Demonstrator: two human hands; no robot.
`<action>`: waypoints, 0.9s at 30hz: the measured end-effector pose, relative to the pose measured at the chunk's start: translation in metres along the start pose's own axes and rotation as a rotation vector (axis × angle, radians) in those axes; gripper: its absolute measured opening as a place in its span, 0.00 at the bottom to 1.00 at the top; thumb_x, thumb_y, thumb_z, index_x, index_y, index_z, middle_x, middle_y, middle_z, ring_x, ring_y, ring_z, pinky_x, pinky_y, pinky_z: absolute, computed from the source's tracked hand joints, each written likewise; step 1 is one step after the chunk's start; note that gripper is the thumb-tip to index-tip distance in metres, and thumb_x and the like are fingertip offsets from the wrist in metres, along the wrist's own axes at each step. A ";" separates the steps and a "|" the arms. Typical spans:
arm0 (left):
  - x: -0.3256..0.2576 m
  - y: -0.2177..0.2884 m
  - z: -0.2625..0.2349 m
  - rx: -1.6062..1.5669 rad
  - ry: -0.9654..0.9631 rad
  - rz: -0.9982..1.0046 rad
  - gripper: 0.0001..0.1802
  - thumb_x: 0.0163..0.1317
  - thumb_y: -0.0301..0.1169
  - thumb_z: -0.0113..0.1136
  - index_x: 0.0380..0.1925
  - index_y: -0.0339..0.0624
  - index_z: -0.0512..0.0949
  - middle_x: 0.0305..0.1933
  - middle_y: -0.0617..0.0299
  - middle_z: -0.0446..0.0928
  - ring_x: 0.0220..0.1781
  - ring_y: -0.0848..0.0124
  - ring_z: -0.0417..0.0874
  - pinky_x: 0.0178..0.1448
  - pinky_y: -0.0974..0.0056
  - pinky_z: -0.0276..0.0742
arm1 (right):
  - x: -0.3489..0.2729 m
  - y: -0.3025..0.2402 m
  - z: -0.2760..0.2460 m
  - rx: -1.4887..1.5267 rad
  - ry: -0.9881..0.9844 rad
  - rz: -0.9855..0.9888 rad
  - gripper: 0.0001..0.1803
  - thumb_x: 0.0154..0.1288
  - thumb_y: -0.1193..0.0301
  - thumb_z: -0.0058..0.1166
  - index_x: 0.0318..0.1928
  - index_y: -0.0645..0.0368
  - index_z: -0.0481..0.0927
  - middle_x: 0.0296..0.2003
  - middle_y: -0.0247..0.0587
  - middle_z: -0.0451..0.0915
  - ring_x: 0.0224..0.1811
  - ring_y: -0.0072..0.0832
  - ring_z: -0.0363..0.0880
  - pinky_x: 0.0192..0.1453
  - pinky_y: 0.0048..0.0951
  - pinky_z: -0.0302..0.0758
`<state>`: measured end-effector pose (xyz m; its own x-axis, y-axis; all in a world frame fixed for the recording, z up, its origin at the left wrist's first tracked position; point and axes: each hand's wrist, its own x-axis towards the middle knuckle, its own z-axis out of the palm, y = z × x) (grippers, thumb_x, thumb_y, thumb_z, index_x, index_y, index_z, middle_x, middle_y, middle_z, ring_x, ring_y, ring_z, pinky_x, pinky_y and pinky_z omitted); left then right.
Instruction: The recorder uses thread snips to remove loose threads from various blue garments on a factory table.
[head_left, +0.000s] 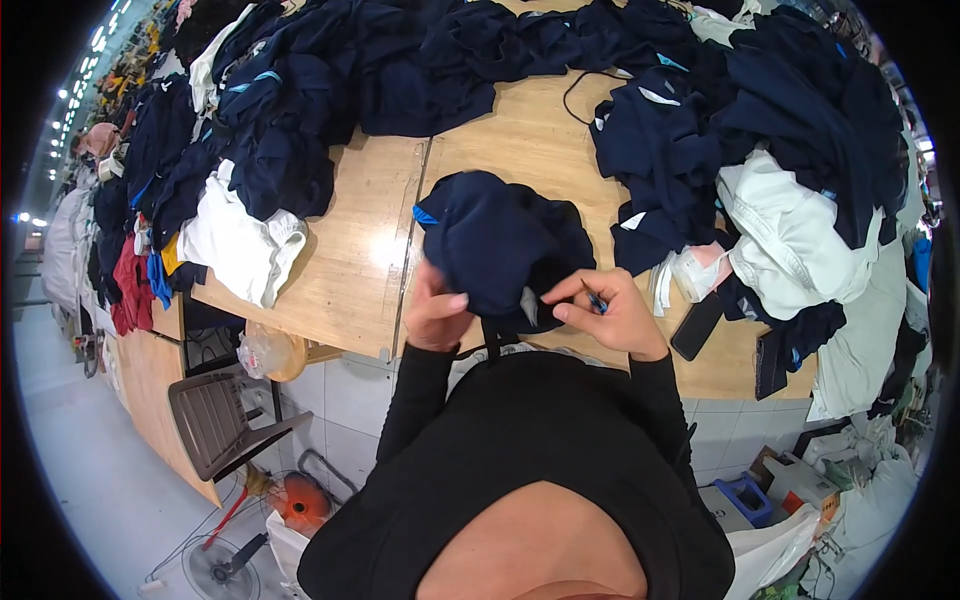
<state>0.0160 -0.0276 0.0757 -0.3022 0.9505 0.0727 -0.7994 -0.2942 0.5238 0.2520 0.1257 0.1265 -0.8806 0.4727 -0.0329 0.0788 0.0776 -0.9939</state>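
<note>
Bright overhead light; glare on the wooden table (365, 235); fisheye-bent, black-vignetted edges.

The navy garment (500, 245) I hold is a dark blue piece of clothing, bunched into a rounded, crumpled bundle, with a thin bright-blue trim showing at its upper left edge and a small pale label near its lower middle. It is lifted off the wooden counter (350, 270), just in front of my chest, its lower edge gathered between my hands. My left hand (436, 310) grips the lower left part, and my right hand (610, 315) pinches the lower right edge while holding a small blue tool (597, 300).
</note>
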 end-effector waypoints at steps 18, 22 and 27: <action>0.001 0.028 -0.038 1.051 0.644 0.331 0.31 0.63 0.17 0.64 0.68 0.40 0.76 0.76 0.54 0.74 0.79 0.62 0.73 0.81 0.51 0.66 | -0.034 -0.155 -0.017 0.790 -0.406 -0.847 0.17 0.71 0.80 0.62 0.58 0.61 0.79 0.54 0.46 0.83 0.29 0.34 0.86 0.35 0.46 0.91; -0.003 0.016 -0.030 1.019 0.664 0.353 0.28 0.63 0.17 0.63 0.65 0.40 0.77 0.75 0.52 0.74 0.78 0.61 0.74 0.79 0.53 0.68 | -0.043 -0.166 0.011 0.948 -0.321 -0.878 0.09 0.77 0.73 0.61 0.53 0.61 0.82 0.58 0.45 0.83 0.53 0.41 0.85 0.57 0.51 0.86; -0.008 0.010 -0.032 1.217 0.580 0.288 0.30 0.61 0.17 0.63 0.65 0.42 0.78 0.73 0.54 0.76 0.75 0.62 0.76 0.77 0.55 0.70 | -0.036 -0.180 0.016 0.934 -0.427 -0.848 0.08 0.79 0.73 0.60 0.54 0.59 0.86 0.65 0.41 0.82 0.67 0.38 0.80 0.66 0.51 0.84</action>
<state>-0.0057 -0.0417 0.0534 -0.7895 0.6054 0.1007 0.1910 0.0863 0.9778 0.2623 0.0804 0.3048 -0.5872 0.2537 0.7686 -0.7601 -0.4992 -0.4160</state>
